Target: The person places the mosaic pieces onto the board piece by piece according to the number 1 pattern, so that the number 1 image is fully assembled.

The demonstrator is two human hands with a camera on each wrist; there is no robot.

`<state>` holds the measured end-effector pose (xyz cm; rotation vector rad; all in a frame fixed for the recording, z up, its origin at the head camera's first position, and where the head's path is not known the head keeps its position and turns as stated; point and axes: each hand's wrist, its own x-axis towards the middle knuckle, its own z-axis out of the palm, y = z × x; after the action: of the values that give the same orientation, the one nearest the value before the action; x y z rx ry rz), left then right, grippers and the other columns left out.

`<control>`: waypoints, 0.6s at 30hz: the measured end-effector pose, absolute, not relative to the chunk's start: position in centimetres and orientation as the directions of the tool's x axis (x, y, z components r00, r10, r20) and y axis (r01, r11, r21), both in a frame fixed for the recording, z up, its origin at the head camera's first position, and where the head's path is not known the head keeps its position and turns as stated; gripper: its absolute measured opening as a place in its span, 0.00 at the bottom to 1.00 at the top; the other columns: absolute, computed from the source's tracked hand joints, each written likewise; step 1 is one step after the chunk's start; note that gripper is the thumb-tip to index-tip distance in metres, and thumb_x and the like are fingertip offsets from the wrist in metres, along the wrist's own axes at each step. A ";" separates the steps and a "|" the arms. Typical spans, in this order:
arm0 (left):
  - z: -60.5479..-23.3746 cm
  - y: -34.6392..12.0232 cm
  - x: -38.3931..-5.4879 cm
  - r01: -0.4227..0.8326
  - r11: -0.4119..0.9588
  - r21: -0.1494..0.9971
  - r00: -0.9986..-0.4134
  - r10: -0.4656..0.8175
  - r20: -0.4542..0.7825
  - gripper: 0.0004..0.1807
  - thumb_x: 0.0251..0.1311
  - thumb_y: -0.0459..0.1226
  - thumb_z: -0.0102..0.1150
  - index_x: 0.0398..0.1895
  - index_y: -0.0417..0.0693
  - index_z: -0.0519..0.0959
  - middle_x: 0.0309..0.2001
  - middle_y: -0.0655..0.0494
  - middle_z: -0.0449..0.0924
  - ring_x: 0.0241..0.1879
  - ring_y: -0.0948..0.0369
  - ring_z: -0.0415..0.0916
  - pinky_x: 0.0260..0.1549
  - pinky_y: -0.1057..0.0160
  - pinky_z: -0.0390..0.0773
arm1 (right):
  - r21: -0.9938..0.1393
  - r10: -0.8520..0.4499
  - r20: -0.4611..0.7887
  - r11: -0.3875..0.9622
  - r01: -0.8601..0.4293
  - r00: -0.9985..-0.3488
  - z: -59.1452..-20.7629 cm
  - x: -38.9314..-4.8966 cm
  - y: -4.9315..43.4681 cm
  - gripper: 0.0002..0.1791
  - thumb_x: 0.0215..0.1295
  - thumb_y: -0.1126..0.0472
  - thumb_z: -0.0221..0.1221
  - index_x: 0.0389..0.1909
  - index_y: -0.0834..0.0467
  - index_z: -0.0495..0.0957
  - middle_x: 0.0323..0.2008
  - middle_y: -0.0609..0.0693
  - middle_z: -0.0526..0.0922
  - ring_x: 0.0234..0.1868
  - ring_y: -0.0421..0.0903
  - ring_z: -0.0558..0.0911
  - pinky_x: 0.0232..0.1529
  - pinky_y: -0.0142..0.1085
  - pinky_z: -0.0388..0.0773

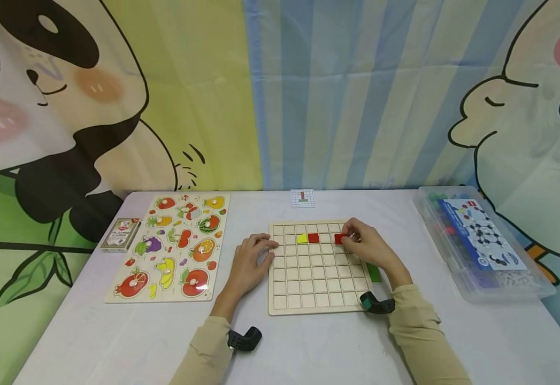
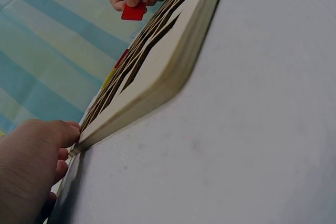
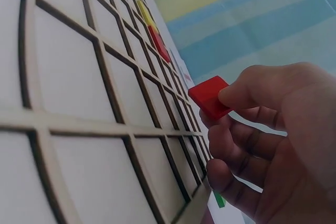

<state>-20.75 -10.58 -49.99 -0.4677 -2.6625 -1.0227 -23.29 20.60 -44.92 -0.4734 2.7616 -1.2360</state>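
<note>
A wooden grid board [image 1: 308, 309] lies on the table. A yellow tile [image 1: 301, 238] and a red tile [image 1: 313, 238] sit side by side in its second row from the back. My right hand [image 1: 368, 243] pinches another red square tile [image 3: 211, 97] between thumb and fingers, over the board's back right part. At the board's left edge, my left hand [image 1: 251, 262] rests with its fingertips touching the frame; some of its fingers are hidden in the left wrist view. A small card with a grid pattern [image 1: 302, 198] lies behind the board.
Left of the board is a fruit picture board [image 1: 164, 295], with a playing-card box [image 1: 121, 235] beside it. A clear plastic case [image 1: 506, 291] with a blue booklet stands on the right. Something green [image 1: 374, 272] shows at the board's right edge, partly covered by the right arm.
</note>
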 end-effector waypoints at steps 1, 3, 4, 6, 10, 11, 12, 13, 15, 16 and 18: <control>-50.0 -10.6 -20.8 0.382 0.702 0.601 -0.917 0.206 0.342 0.11 0.60 0.38 0.59 0.46 0.57 0.82 0.56 0.54 0.74 0.55 0.52 0.70 0.52 0.49 0.65 | -0.739 -0.315 0.055 0.626 -0.251 -0.947 -45.0 -23.3 20.4 0.05 0.64 0.62 0.54 0.39 0.56 0.70 0.34 0.52 0.78 0.33 0.44 0.75 0.31 0.34 0.72; -50.0 -10.6 -20.8 0.384 0.704 0.597 -0.916 0.206 0.345 0.11 0.60 0.39 0.59 0.46 0.57 0.82 0.56 0.54 0.74 0.55 0.52 0.70 0.52 0.49 0.65 | -0.737 -0.327 0.053 0.625 -0.258 -0.944 -45.0 -23.2 20.1 0.05 0.65 0.62 0.54 0.40 0.56 0.69 0.34 0.51 0.78 0.33 0.44 0.75 0.31 0.34 0.72; -50.1 -10.6 -20.8 0.385 0.705 0.596 -0.915 0.207 0.347 0.11 0.60 0.39 0.59 0.46 0.57 0.81 0.56 0.54 0.74 0.55 0.52 0.70 0.52 0.49 0.65 | -0.740 -0.329 0.051 0.622 -0.257 -0.943 -45.1 -23.2 20.0 0.05 0.65 0.62 0.54 0.39 0.55 0.69 0.33 0.51 0.78 0.32 0.44 0.75 0.31 0.33 0.72; -50.1 -10.6 -20.8 0.387 0.705 0.594 -0.914 0.207 0.349 0.11 0.60 0.39 0.59 0.46 0.57 0.81 0.56 0.54 0.74 0.55 0.52 0.70 0.52 0.49 0.65 | -0.744 -0.331 0.048 0.618 -0.255 -0.942 -45.1 -23.2 19.6 0.04 0.65 0.62 0.54 0.39 0.55 0.69 0.33 0.51 0.78 0.31 0.43 0.75 0.30 0.33 0.71; -50.1 -10.6 -20.8 0.385 0.707 0.593 -0.915 0.207 0.347 0.11 0.60 0.39 0.59 0.46 0.57 0.81 0.56 0.55 0.74 0.55 0.52 0.70 0.51 0.50 0.65 | -0.740 -0.337 0.055 0.619 -0.265 -0.940 -45.1 -23.0 18.9 0.05 0.64 0.62 0.55 0.39 0.56 0.70 0.35 0.51 0.78 0.29 0.43 0.74 0.30 0.32 0.71; -50.1 -10.6 -20.8 0.385 0.708 0.592 -0.915 0.208 0.346 0.11 0.60 0.39 0.59 0.46 0.58 0.81 0.56 0.55 0.74 0.55 0.52 0.70 0.51 0.50 0.65 | -0.737 -0.337 0.057 0.621 -0.267 -0.940 -45.1 -23.0 18.8 0.06 0.64 0.62 0.55 0.39 0.56 0.70 0.35 0.51 0.78 0.29 0.43 0.74 0.30 0.32 0.71; -50.1 -10.6 -20.8 0.385 0.709 0.591 -0.915 0.208 0.346 0.11 0.60 0.39 0.59 0.46 0.58 0.81 0.56 0.55 0.74 0.55 0.52 0.70 0.51 0.50 0.65 | -0.735 -0.336 0.055 0.624 -0.266 -0.940 -45.1 -23.0 18.6 0.06 0.64 0.62 0.56 0.40 0.56 0.71 0.35 0.51 0.78 0.29 0.43 0.74 0.30 0.32 0.71; -50.1 -10.6 -20.8 0.385 0.709 0.591 -0.915 0.209 0.345 0.11 0.60 0.39 0.59 0.46 0.58 0.81 0.56 0.55 0.74 0.55 0.53 0.70 0.52 0.50 0.65 | -0.734 -0.339 0.057 0.624 -0.270 -0.939 -45.1 -22.9 18.5 0.06 0.64 0.62 0.56 0.40 0.56 0.71 0.35 0.51 0.79 0.29 0.43 0.74 0.30 0.32 0.71; -50.1 -10.7 -20.8 0.386 0.708 0.591 -0.914 0.210 0.346 0.11 0.60 0.39 0.59 0.45 0.58 0.81 0.56 0.55 0.74 0.55 0.52 0.70 0.52 0.50 0.65 | -0.732 -0.341 0.052 0.626 -0.268 -0.939 -45.2 -22.9 18.3 0.06 0.64 0.61 0.57 0.40 0.56 0.71 0.34 0.50 0.79 0.28 0.43 0.75 0.31 0.32 0.72; -50.1 -10.7 -20.8 0.388 0.708 0.591 -0.914 0.211 0.347 0.11 0.60 0.39 0.59 0.45 0.58 0.81 0.56 0.55 0.74 0.55 0.52 0.70 0.51 0.50 0.65 | -0.731 -0.343 0.050 0.628 -0.269 -0.938 -45.2 -22.9 18.2 0.06 0.64 0.61 0.57 0.39 0.55 0.72 0.34 0.50 0.79 0.28 0.43 0.75 0.31 0.32 0.72; -50.1 -10.7 -20.8 0.389 0.705 0.593 -0.913 0.211 0.349 0.11 0.60 0.39 0.59 0.45 0.58 0.81 0.56 0.55 0.74 0.55 0.52 0.70 0.51 0.50 0.65 | -0.731 -0.350 0.041 0.628 -0.266 -0.936 -45.2 -22.8 18.0 0.06 0.64 0.60 0.57 0.40 0.55 0.72 0.35 0.50 0.80 0.29 0.43 0.75 0.31 0.32 0.73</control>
<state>-20.78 -10.69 -50.10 -0.4777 -2.6594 -1.0093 -22.85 17.99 -45.25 -0.5199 2.7389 -1.2034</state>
